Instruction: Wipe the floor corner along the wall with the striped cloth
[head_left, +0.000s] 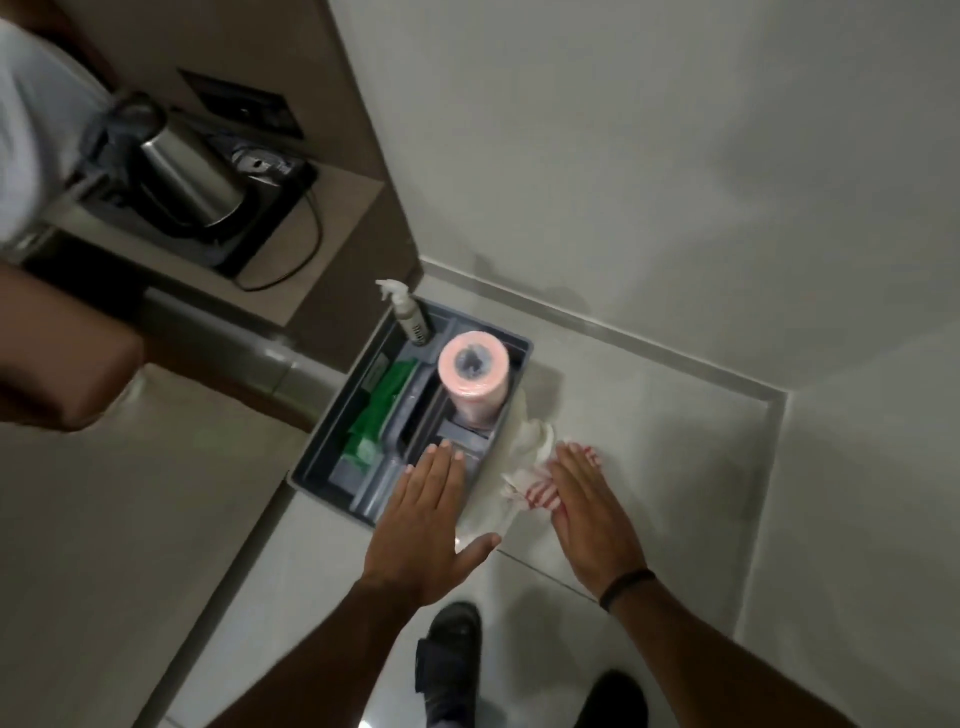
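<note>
While the right hand (589, 512) presses flat, fingers spread, on the striped cloth (530, 488), the left hand (423, 525) hovers open and empty beside it.

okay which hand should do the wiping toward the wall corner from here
The right hand: it already lies flat on the striped cloth on the floor tile, on the side toward the wall corner. The left hand is spread open over the grey caddy, holding nothing.
</note>
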